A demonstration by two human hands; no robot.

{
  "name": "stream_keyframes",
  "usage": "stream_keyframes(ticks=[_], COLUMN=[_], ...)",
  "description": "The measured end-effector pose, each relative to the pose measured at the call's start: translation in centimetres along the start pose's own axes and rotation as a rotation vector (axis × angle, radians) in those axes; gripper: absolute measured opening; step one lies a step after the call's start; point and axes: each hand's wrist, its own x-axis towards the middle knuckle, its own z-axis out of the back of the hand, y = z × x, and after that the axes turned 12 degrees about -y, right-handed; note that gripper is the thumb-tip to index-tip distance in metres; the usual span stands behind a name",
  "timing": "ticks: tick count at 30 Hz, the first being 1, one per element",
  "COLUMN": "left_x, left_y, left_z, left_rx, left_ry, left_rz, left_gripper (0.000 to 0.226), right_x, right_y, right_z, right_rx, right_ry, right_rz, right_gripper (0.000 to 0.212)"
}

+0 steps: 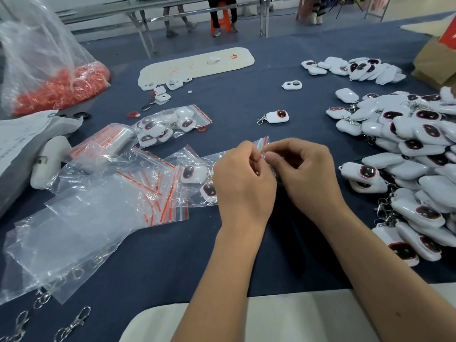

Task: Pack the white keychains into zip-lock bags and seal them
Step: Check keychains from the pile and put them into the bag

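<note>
Hands, left and right, both pinch one zip-lock bag with fingers, two white keychains visible inside, one filled bag beyond.

Dark blue cloth-covered table; on it heap of white plastic keychains, clear red-striped zip-lock bags, loose metal clasps.

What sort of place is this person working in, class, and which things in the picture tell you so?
Probably a packing workshop or small factory floor. A large heap of white keychains covers one side of the blue work table, loose zip-lock bags lie ready beside the hands, and more metal-legged tables stand behind.
</note>
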Motion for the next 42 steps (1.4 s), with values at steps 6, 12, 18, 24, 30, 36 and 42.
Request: stream_keyframes(ticks=[6,12,18,24,30,36,42], left_x=[0.0,-0.1,-0.3,-1.4,-0.7,-0.3,0.1], left_y=[-0.3,-0.2,0.4,0.3,0.5,0.7,0.8], left_z=[0.2,0.1,-0.7,-1.5,-1.2,-1.4,-0.9], left_rx=[-0.076,-0.132,-0.151,-0.09,-0.152,-0.198,-0.249], left_ry=[-0.054,-0.106,0.128,0.439,0.444,0.365,0.293], left_rz=[-0.104,-0.153,-0.092,-0.116,0.045,0.214,0.409], left_gripper=[0.011,0.009,0.011,0.009,0.02,0.019,0.017], right_x=[-0.1,-0.2,-0.1,-0.3,-0.3,-0.2,-0.1], right_y=[0.3,0.4,0.5,-0.3,0.4,-0.5,-0.6], right_z=[0.1,0.0,1.4,1.7,0.8,1.0,0.7], right_rx=[-0.054,-0.126,-0.508,-0.864,-0.496,-0.735,-0.676], right_ry=[0.271,0.288,-0.566,-0.254,-0.183,-0.23,-0.052], right_rz=[-0.016,0.03,0.124,-0.023,0.024,-0.013,0.034], right_gripper=[0.033,0.035,0.026,0.028,0.045,0.031,0.032])
